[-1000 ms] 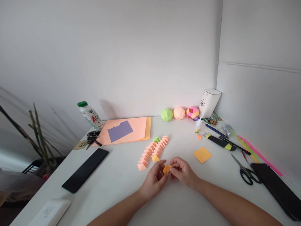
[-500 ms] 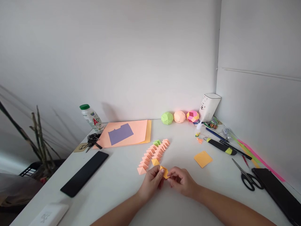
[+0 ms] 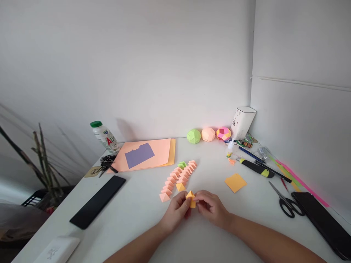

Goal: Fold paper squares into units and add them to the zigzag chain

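Between thumb and fingers, my left hand [image 3: 175, 211] pinches a small folded yellow-orange paper piece [image 3: 193, 204]. It has a pointed top and a flat part hanging below. My right hand [image 3: 215, 209] has its fingertips closed at the paper's right edge; the exact contact is partly hidden. Just beyond my hands stand two rows of folded peach paper pieces [image 3: 169, 185]. One yellow folded piece [image 3: 180, 187] sits at the near end of the right row, and green pieces [image 3: 181, 165] at the far end. To the right lies a flat orange paper square [image 3: 236, 182].
Scissors [image 3: 286, 204], a cutter knife [image 3: 256, 168], a glue bottle [image 3: 229, 150] and a black phone [image 3: 320, 219] lie or stand right. Three paper balls [image 3: 208, 134] line the wall. Left are paper sheets [image 3: 161, 153], a black slab [image 3: 98, 202] and a bottle [image 3: 105, 137].
The folded paper has turned in my fingers, so its pointed top now faces up. My right fingertips have shifted up slightly along its right side. The view has moved a little.
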A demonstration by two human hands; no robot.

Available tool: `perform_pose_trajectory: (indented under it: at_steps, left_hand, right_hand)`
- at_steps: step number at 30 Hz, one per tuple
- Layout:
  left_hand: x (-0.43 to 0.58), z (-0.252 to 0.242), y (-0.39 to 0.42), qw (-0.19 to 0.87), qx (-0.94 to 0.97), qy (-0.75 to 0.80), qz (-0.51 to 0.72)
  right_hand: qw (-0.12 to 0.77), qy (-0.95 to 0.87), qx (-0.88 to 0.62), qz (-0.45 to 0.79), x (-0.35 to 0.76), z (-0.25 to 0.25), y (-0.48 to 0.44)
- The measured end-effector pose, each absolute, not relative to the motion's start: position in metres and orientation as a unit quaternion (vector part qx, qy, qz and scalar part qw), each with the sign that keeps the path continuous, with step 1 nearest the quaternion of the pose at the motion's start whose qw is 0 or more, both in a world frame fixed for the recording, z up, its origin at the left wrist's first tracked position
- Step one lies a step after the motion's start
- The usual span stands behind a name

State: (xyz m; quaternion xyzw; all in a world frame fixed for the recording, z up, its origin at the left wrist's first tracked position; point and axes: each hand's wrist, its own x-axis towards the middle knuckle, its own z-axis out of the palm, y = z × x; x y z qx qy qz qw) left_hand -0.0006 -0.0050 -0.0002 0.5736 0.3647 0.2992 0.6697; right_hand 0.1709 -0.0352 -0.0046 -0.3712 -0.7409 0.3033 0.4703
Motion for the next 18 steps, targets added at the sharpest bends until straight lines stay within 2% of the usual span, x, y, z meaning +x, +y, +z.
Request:
perform_pose_trajectory:
  at_steps: [18]
  left_hand:
    - [0.001,0.008,-0.005,0.688,0.562,0.37,0.27]
  right_hand:
    - [0.485,-0.748,-0.388,0.234,0.169,-0.011,-0.033]
